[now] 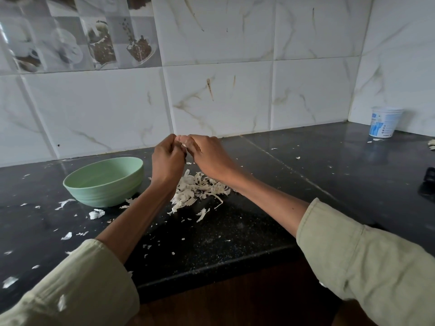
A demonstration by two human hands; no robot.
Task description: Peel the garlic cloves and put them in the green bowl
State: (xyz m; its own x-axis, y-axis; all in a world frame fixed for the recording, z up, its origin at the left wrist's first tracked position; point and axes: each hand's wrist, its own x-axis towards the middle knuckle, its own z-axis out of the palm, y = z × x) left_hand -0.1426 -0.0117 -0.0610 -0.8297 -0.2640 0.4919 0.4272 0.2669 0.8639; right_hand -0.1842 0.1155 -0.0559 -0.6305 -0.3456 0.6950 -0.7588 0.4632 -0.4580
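My left hand (167,158) and my right hand (207,154) meet above the black counter, fingers curled together around a small garlic clove (184,144) of which only a white sliver shows. Both hands pinch it between fingertips. The green bowl (103,182) stands on the counter to the left of my left hand; what lies inside it is hidden by its near wall. A heap of white garlic peels (200,189) lies on the counter just below and behind my hands.
Loose peel scraps (96,214) are scattered over the black counter (235,227). A white and blue plastic cup (384,122) stands in the far right corner by the tiled wall. A dark object (427,182) sits at the right edge.
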